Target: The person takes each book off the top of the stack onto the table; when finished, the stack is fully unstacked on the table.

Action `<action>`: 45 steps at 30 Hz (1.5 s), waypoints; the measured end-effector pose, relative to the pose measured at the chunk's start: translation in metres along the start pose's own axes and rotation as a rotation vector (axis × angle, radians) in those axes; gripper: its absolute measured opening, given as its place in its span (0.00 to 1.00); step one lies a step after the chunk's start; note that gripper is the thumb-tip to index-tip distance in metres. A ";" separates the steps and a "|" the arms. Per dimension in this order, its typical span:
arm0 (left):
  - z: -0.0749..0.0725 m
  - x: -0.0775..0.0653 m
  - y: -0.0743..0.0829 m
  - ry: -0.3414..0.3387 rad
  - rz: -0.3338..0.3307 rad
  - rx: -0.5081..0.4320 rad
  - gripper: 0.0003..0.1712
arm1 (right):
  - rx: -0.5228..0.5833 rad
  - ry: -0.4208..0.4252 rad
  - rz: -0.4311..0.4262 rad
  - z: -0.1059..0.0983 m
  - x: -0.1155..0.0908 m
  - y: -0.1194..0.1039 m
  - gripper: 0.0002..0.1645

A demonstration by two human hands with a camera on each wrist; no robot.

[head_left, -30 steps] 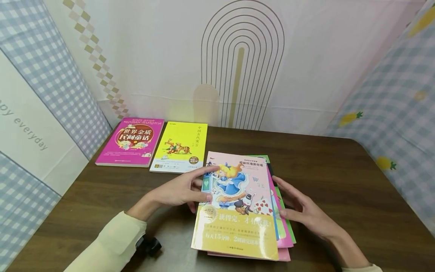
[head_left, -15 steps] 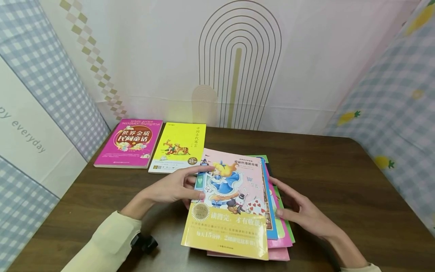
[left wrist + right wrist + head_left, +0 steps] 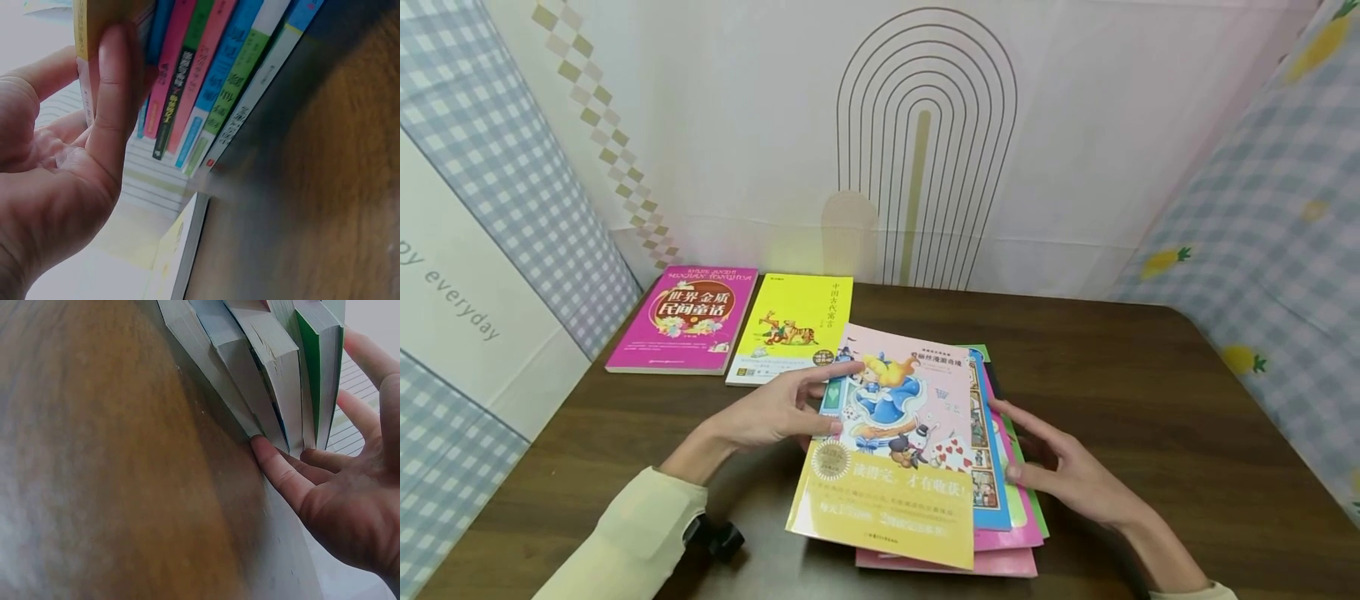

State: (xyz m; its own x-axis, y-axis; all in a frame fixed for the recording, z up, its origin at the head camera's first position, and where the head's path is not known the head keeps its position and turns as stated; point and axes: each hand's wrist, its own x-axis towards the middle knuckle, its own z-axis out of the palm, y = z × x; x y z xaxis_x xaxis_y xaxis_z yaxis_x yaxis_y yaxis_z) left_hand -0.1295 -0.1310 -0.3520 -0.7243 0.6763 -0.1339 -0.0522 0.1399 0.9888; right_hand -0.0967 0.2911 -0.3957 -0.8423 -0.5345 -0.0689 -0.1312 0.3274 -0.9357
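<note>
A pink picture book with a gold lower band (image 3: 880, 467) lies skewed on top of a stack of books (image 3: 951, 562). My left hand (image 3: 763, 414) pinches this book at its left edge, thumb on the cover side. In the left wrist view, the book's yellow spine (image 3: 94, 31) sits between the thumb and fingers, apart from the coloured spines (image 3: 206, 75) of the books below. My right hand (image 3: 1071, 475) touches the stack's right side with extended fingers. The right wrist view shows its fingertips (image 3: 265, 447) against the white page edges (image 3: 250, 381).
A magenta book (image 3: 688, 321) and a yellow book (image 3: 793, 321) lie side by side at the back left of the brown wooden table (image 3: 1112, 358). A pale curtain (image 3: 737, 125) hangs behind it, with checked cloths (image 3: 1247, 208) at the sides.
My left hand has drawn the pink book leftward over the stack, uncovering more of the blue book beneath. My right hand has stayed at the stack's right side.
</note>
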 end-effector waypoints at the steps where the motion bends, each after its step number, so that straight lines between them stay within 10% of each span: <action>1: -0.002 0.000 0.000 -0.001 0.006 -0.002 0.49 | 0.011 -0.005 0.005 0.000 0.000 0.000 0.41; 45: -0.004 -0.002 -0.002 0.047 -0.002 -0.085 0.38 | -0.018 -0.017 -0.040 -0.002 0.000 0.003 0.40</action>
State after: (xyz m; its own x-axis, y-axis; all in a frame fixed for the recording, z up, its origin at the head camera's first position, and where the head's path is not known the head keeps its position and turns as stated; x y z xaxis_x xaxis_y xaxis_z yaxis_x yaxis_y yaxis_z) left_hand -0.1305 -0.1357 -0.3533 -0.7558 0.6409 -0.1346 -0.1105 0.0778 0.9908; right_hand -0.0983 0.2937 -0.3976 -0.8273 -0.5605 -0.0374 -0.1741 0.3190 -0.9316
